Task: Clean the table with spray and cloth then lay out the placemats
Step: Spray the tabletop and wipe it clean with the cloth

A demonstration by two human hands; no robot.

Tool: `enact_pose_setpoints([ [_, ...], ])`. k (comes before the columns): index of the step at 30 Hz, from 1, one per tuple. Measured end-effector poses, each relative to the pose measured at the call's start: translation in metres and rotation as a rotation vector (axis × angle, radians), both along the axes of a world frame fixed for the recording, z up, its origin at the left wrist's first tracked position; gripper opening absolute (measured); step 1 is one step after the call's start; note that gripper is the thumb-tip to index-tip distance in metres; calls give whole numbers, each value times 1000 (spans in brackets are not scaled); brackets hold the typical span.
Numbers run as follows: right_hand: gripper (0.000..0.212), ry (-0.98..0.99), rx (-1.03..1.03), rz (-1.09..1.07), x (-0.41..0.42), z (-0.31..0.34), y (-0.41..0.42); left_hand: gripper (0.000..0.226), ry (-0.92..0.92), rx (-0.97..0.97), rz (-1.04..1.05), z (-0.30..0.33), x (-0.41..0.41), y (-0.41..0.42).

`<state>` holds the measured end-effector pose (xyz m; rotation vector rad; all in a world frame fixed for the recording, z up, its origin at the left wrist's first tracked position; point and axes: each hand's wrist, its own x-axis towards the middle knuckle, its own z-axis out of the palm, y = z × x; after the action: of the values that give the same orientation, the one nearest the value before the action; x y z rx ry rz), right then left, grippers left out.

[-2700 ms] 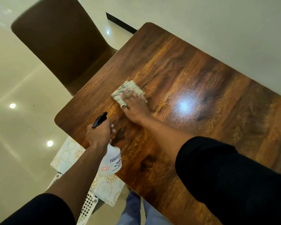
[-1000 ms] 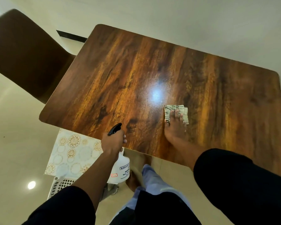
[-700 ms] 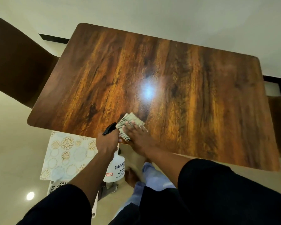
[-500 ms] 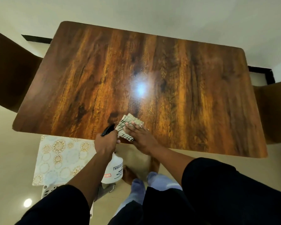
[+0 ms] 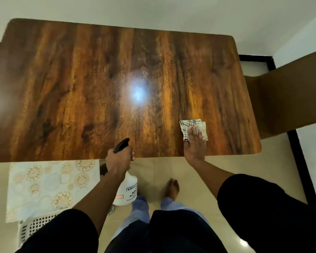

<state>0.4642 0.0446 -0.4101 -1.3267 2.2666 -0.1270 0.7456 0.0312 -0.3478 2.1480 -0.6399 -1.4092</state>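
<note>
Seen from above, the wooden surface point(image 5: 98, 79) fills the far half of the view, with a bright light reflection near its centre. At its near right corner the right hand point(image 5: 194, 145) lies flat on a folded checked cloth point(image 5: 192, 125), its fingers point(image 5: 195, 129) straight and close together, pressing the cloth against the surface. At the near edge, left of that hand, the left hand point(image 5: 119, 157) grips the neck of a white spray bottle point(image 5: 127, 190), fingers curled round it; the black nozzle point(image 5: 121, 145) points toward the far side over the surface, while the labelled bottle body hangs below the edge, above the floor. Patterned placemats point(image 5: 49, 185), pale with gold rosettes, lie lower left, beside the surface, resting on a white perforated basket point(image 5: 36, 227). A brown chair point(image 5: 288, 99) stands at the right end of the surface. Both black sleeves, blue trouser legs and a bare foot point(image 5: 172, 187) occupy the near part of the view over the tiled floor point(image 5: 254, 165).
</note>
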Motion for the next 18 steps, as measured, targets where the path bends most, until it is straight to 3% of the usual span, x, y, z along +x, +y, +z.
enact_pose_setpoints([
  [4,72,67,-14,8,22,4,12,48,47,-4,-4,-4,-29,17],
  [9,74,-37,-94,501,88,1,32,45,-28,-11,43,-3,-32,27],
  [12,68,-105,-154,806,95,-11,40,29,-58,-41,55,1,-39,35],
  [15,66,-102,-201,976,74,-18,37,12,-83,-63,54,5,-47,41],
  [18,66,-93,-229,1020,35,-23,40,20,-101,-64,32,5,-63,46],
])
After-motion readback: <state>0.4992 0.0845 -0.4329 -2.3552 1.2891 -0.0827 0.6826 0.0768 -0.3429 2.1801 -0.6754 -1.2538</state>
